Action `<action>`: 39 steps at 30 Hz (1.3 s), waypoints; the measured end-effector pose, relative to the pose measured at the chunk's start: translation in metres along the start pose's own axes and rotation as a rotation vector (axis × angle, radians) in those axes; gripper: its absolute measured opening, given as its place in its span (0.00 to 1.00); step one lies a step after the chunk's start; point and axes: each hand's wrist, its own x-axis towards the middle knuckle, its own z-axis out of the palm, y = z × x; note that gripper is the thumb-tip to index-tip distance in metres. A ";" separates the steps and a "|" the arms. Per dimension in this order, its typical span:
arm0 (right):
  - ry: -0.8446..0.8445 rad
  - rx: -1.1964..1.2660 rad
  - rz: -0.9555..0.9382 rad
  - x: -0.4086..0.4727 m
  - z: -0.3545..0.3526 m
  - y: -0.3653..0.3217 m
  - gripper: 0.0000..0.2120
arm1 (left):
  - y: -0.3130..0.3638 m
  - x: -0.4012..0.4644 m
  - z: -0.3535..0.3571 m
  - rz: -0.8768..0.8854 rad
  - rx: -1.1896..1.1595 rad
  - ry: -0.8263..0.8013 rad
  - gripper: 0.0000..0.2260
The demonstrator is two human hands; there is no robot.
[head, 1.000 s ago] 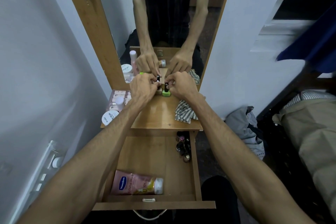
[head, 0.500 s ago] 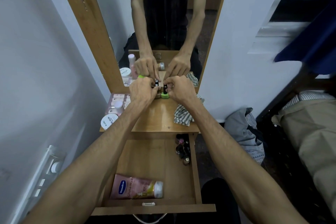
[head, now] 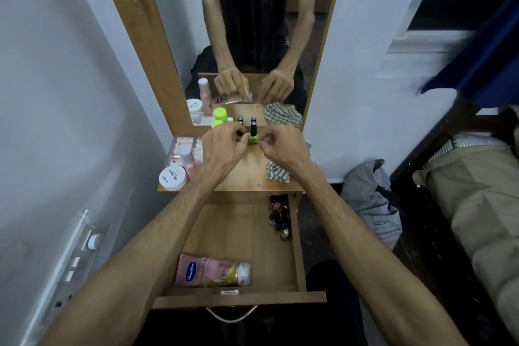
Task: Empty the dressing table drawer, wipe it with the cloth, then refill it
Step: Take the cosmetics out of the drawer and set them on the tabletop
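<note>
The dressing table drawer (head: 241,299) stands pulled open below my arms. A pink Vaseline tube (head: 213,274) lies at its front, and several small dark bottles (head: 279,216) cluster in its back right corner. On the table top (head: 238,177) a green nail polish bottle (head: 253,137) stands upright by the mirror. My left hand (head: 224,149) pinches at a dark bottle just left of it, mostly hidden by my fingers. My right hand (head: 283,149) is curled with nothing in it, a little right of the green bottle. The striped cloth (head: 276,173) lies crumpled under my right wrist.
A white jar (head: 172,177), a pink bottle (head: 188,160), pink boxes (head: 182,146) and a green lid (head: 217,123) crowd the table's left side. The mirror (head: 252,36) rises behind. A grey bag (head: 370,199) lies on the floor, with a bed (head: 477,191) at the right.
Both hands were pinched together over the bottles by the mirror. They have drawn slightly apart, and the green bottle now stands free between them.
</note>
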 end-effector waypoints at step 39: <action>-0.202 -0.332 0.157 -0.189 0.030 0.032 0.13 | 0.024 -0.174 0.054 0.005 -0.049 -0.554 0.10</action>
